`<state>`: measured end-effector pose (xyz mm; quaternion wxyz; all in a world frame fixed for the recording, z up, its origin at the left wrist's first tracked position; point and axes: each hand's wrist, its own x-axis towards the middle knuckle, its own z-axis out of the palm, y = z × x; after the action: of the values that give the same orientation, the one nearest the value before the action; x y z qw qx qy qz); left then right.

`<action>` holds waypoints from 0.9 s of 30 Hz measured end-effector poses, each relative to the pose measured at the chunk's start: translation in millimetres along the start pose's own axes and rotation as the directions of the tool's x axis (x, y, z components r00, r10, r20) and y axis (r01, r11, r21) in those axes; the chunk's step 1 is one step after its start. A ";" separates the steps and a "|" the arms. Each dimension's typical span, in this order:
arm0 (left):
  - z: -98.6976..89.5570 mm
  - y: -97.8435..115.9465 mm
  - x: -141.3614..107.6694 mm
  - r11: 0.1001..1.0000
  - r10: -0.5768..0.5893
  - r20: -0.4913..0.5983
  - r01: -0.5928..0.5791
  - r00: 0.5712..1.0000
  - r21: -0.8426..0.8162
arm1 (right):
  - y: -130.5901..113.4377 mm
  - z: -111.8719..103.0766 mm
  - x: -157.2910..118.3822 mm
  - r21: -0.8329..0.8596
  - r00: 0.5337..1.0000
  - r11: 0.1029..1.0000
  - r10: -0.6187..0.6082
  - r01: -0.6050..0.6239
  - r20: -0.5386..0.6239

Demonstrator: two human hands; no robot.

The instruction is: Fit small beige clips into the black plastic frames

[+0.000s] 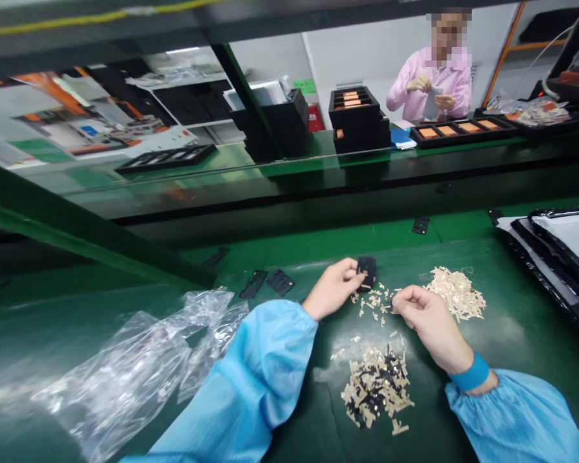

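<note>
My left hand grips a small flat black plate by its edge, thumb on top, just above the green table. To its right, my right hand is closed in a pinch; a tiny dark bit shows at the fingertips, too small to name. Small beige pieces lie scattered between the two hands. Beyond my right hand is a heap of pale beige pieces. Nearer to me sits a mixed pile of beige and black pieces.
Crumpled clear plastic bags lie at left, with black plates behind them. Black trays with white sheets are stacked at right. A green post slants across the left. Across the bench, a person in pink handles something pale.
</note>
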<state>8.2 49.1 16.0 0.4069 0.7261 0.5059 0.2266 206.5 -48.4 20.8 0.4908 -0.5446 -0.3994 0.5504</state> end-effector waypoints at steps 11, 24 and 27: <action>42.0 6.6 -35.2 0.779 -0.129 0.017 0.112 0.991 -0.618 | 8.0 -1.1 -6.2 -0.286 0.992 0.951 -0.125 0.117 -0.010; 43.9 6.3 -36.4 0.797 -0.081 -0.046 0.037 0.996 -0.603 | 8.0 -2.1 -13.6 -0.417 0.976 0.886 -0.219 0.203 0.011; 43.6 5.3 -34.8 0.763 -0.097 -0.063 0.033 0.993 -0.646 | 6.1 -1.0 -21.2 -0.501 0.924 0.779 -0.355 0.377 0.144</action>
<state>30.0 0.5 -1.5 0.6147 0.5133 0.4409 0.4054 205.2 -70.3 19.1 0.4144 -0.5571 -0.6411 0.3270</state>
